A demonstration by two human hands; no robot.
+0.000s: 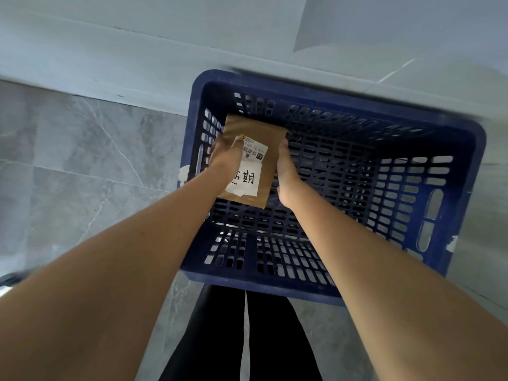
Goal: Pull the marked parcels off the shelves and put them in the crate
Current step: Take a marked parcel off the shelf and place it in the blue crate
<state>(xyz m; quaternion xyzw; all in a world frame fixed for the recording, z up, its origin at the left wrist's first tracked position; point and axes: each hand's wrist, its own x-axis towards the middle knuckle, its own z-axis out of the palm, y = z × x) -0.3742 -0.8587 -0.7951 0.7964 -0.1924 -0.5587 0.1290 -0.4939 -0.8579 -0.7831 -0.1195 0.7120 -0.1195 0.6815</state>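
Grey floor tiles (82,166) surround the crate (453,166); both hands' fingers (283,149) grip the parcel (264,133).

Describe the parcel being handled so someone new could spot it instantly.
Find the dark blue slatted crate on the grey tiled floor. Over its left side, the left hand and right hand hold a flat brown parcel. It bears a barcode label and a white handwritten slip.

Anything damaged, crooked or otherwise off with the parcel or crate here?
Slightly. The white handwritten label on the brown parcel has a torn, ragged lower edge. The blue crate shows whitish scuffs on its left and right rims. Both hands, left hand and right hand, hold the parcel over the crate; nothing spilled.
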